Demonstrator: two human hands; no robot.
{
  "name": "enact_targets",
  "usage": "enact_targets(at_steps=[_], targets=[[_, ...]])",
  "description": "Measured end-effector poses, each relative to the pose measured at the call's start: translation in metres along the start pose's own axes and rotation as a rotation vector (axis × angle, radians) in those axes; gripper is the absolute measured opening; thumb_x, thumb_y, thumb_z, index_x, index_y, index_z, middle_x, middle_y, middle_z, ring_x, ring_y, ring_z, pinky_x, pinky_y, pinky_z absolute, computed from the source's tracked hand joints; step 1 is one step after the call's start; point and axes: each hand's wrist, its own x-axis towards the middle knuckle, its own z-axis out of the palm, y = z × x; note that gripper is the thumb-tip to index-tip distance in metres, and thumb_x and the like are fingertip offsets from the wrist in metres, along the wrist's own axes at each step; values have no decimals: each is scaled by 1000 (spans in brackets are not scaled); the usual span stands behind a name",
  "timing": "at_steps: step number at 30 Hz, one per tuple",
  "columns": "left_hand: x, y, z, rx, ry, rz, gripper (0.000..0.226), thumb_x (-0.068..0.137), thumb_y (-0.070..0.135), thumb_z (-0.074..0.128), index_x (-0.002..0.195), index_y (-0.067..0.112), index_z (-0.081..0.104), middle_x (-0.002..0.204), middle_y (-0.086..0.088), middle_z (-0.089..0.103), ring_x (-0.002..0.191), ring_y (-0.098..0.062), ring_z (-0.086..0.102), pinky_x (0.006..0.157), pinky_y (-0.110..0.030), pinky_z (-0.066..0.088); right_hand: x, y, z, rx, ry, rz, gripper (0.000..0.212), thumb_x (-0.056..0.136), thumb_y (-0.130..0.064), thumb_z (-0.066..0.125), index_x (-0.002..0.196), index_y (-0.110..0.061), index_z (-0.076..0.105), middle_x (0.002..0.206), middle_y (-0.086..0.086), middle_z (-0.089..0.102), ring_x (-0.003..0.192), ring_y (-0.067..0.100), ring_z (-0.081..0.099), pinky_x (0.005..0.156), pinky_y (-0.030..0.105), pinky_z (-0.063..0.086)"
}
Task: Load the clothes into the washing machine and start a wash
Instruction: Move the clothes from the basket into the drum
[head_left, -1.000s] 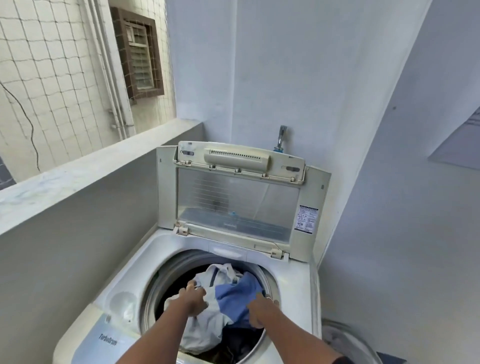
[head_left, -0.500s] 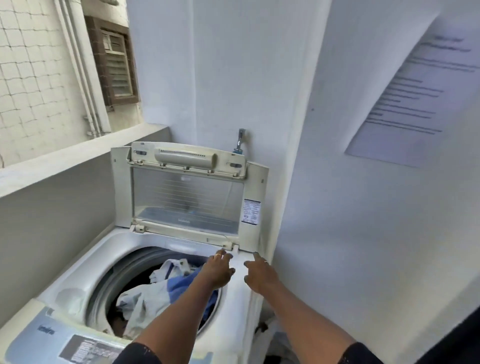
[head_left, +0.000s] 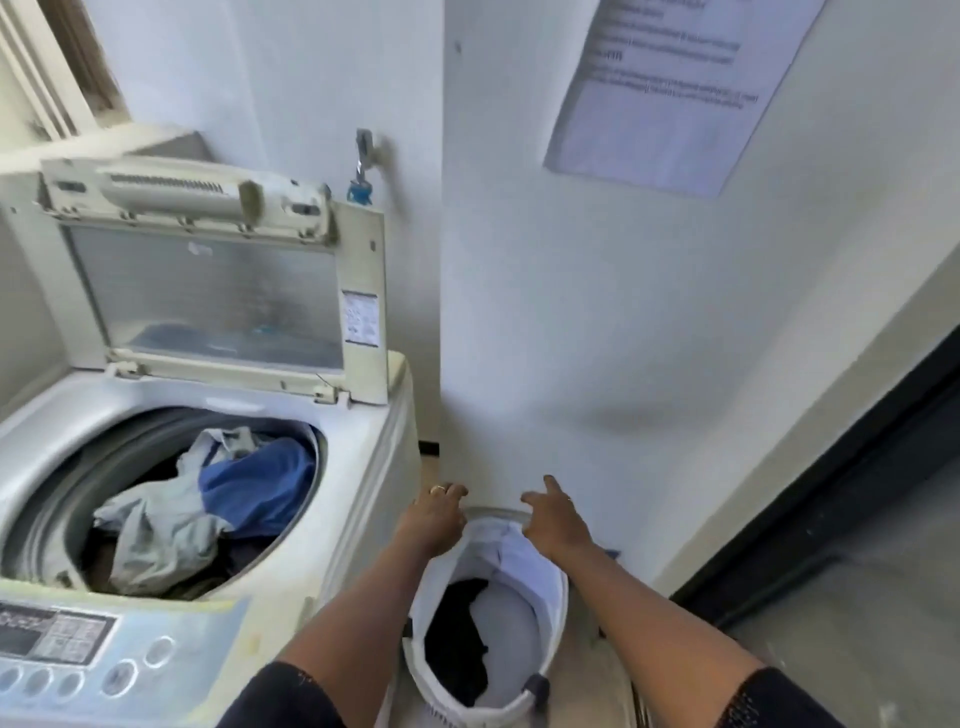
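Beside the white top-loading washing machine (head_left: 363, 467), I am holding my left hand (head_left: 434, 522) and right hand (head_left: 556, 525) open and empty over the white mesh laundry basket (head_left: 540, 577), its dark garment (head_left: 457, 639) lying below, nearer the left.

Both arms reach forward and down, roughly parallel. The left forearm (head_left: 363, 608) and the right forearm (head_left: 649, 608) are bare, and a dark sleeve (head_left: 280, 701) covers each upper arm.

Left grip (head_left: 434, 519): back of the hand up, fingers loosely bent forward, holding nothing. A ring (head_left: 437, 488) sits on one finger.

Right grip (head_left: 556, 525): back of the hand up, fingers spread and straight, thumb out toward the left grip, holding nothing.

The grips are level and apart.
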Motion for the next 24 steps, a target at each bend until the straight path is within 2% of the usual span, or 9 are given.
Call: enact_targets(at_steps=[2,6,9,15,19,21,22,23,24], targets=[[3,-6,34,12,-101,-55,44,96,25,41,138,17,35,143,-12,40,130,-33,37,107,-40,34,0,26,21,76,-16,92,43,92,-10,51,134,-12,48,151,15,22,130,33,42,101,35,41],[16,-24,121,0,-280,-150,41,97,25,39,137,13,37,142,-11,39,131,-31,37,106,-40,34,9,75,92,186,-100,277,47,90,-14,56,136,-12,45,146,14,31,126,30,45,101,31,40],[29,-35,193,16,-399,-178,38,98,24,36,134,12,39,139,-10,40,129,-29,38,104,-37,36,22,103,152,257,-142,375,40,89,-14,58,128,-8,50,136,12,39,113,29,53,93,32,47],[83,-63,332,-16,-544,-278,37,97,18,38,132,8,43,138,-10,45,126,-27,44,102,-34,38,95,139,294,259,-296,344,40,91,-13,54,131,-6,48,144,11,32,124,26,46,101,27,37],[129,-102,417,-18,-616,-296,38,98,17,35,133,2,39,141,-16,40,132,-31,36,108,-37,32,150,157,389,245,-431,364,35,90,-16,57,122,-2,53,136,17,42,118,31,51,95,30,41],[150,-120,454,-8,-637,-327,42,99,19,36,135,-2,37,143,-20,37,134,-33,34,111,-38,29,178,169,439,273,-506,405,38,88,-22,59,119,0,55,129,18,51,116,29,53,86,26,46],[160,-127,467,-6,-644,-352,45,99,21,36,137,-2,35,145,-20,34,135,-33,33,113,-39,27,189,173,457,302,-535,432,37,89,-22,59,117,2,56,126,18,55,115,29,55,72,22,47],[168,-134,483,-10,-660,-393,47,99,22,37,140,-1,32,147,-20,31,137,-33,30,114,-39,25,199,178,478,322,-565,459,34,91,-21,57,115,3,57,123,18,58,113,29,56,58,17,41],[176,-142,500,-7,-685,-426,49,99,22,36,142,0,28,149,-19,28,138,-32,27,115,-39,23,207,183,499,325,-589,477,31,93,-18,54,116,3,56,123,18,58,113,28,56,52,15,36]])
